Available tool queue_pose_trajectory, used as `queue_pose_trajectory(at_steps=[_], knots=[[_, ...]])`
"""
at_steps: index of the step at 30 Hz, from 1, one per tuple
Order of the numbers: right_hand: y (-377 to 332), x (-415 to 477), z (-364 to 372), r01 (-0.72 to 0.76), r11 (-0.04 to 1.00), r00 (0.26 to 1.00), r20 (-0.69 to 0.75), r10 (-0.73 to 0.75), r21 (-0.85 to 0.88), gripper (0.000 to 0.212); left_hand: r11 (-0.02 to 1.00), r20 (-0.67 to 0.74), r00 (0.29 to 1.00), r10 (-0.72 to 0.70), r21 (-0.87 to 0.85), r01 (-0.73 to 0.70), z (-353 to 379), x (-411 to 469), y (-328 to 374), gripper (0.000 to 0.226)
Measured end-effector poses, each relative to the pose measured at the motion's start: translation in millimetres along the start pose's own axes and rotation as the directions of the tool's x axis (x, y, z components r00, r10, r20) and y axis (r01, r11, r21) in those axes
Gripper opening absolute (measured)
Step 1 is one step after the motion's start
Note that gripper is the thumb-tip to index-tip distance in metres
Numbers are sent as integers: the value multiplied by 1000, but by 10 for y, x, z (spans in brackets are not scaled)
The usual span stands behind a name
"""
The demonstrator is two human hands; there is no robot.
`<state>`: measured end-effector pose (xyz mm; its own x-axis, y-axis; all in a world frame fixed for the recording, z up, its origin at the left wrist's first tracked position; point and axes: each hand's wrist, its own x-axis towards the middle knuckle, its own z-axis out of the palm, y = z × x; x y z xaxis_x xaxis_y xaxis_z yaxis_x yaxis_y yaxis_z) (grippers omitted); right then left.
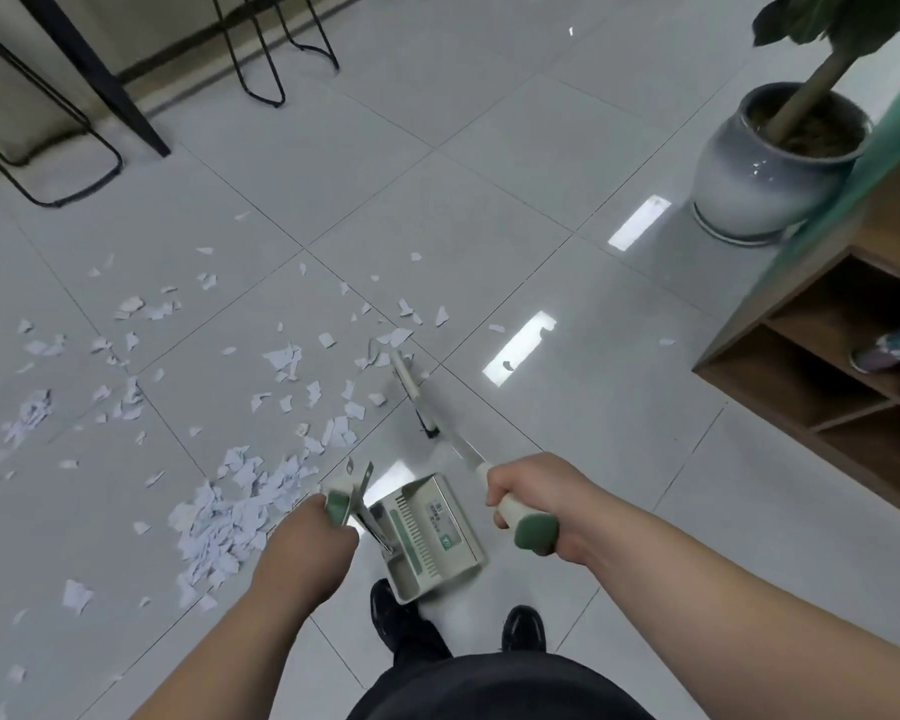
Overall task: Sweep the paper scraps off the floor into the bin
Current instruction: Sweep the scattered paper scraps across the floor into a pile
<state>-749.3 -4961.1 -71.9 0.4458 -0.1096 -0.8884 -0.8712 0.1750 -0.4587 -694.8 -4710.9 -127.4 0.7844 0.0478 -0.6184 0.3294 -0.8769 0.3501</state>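
White paper scraps lie scattered over the grey tiled floor, thickest in a heap just left of my left hand, with more spread toward the left edge and the middle. My left hand grips the green-tipped handle of a long-handled dustpan, whose cream pan sits on the floor in front of my feet. My right hand grips the cream and green handle of a broom; its head is at the floor among scraps ahead of me. No bin is in view.
A large potted plant stands at the back right. A wooden cubby shelf runs along the right side. Black metal chair legs and a table leg stand at the back left. My black shoes are below the dustpan.
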Motion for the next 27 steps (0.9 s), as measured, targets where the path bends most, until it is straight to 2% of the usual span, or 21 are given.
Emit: queue_pose_trajectory(at_steps=[3, 8, 15, 20, 24, 27], knots=[[-180, 261, 52, 18, 998, 994, -106, -23, -54, 7, 1000, 4, 1000, -6, 0, 6, -188, 151, -110, 18], [-458, 889, 42, 9, 993, 970, -240, -36, -115, 24, 999, -6, 999, -48, -15, 48, -539, 391, -378, 18], [-779, 1509, 362, -31, 988, 935, -353, -24, -149, 22, 998, -28, 998, -49, -32, 48, -926, 699, -753, 16], [-818, 1583, 1113, -56, 965, 966, -258, -12, -255, 17, 996, -20, 997, -76, -58, 74, -1151, 878, -995, 14], [-736, 1445, 1734, -55, 947, 989, -150, 8, -318, 18, 993, -23, 996, -83, -80, 81, -1252, 965, -1081, 2], [-773, 1321, 2082, -36, 949, 998, -61, 18, -313, 15, 995, -32, 997, -73, -75, 70, -1328, 1004, -1071, 9]])
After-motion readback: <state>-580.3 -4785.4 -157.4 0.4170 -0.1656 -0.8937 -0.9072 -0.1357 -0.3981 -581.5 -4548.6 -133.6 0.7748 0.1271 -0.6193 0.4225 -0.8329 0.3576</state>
